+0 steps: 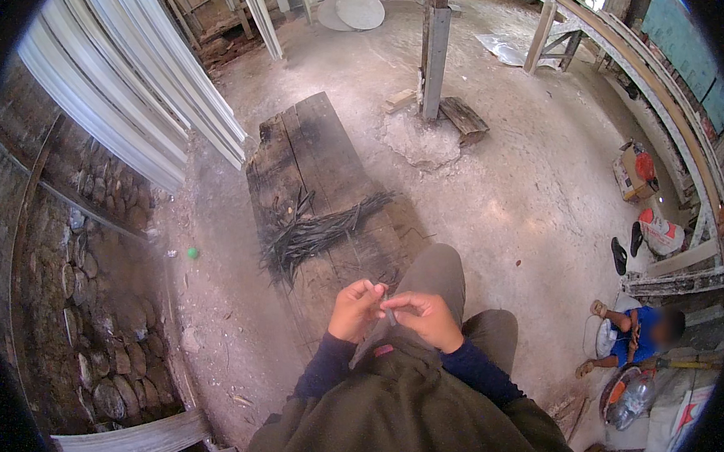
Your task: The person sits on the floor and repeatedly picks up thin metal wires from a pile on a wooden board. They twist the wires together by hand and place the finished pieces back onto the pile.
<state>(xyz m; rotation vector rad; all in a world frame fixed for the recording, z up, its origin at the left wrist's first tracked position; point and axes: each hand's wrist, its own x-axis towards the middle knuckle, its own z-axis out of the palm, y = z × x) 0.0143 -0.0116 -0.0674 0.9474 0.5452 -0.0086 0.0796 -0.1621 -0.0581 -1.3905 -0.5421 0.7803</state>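
Note:
My left hand (356,311) and my right hand (427,319) are close together over my lap, fingertips pinched. Between them runs a thin, flat, dark grey strip (367,347), which looks like dried leaf; its lower end hangs down toward my left sleeve. My fingers cover its upper part. Just beyond my hands, a loose bundle of similar dark strips (321,232) lies across a low wooden plank platform (321,138). The bundle's ends fan out on the left and narrow to the right.
A wooden post (434,66) stands on a rough concrete footing, a wood block (463,120) beside it. White corrugated sheets (132,75) lean at left; a green ball (193,252) lies on the floor. At right are a seated person (639,335), black sandals (619,256) and a box (633,171).

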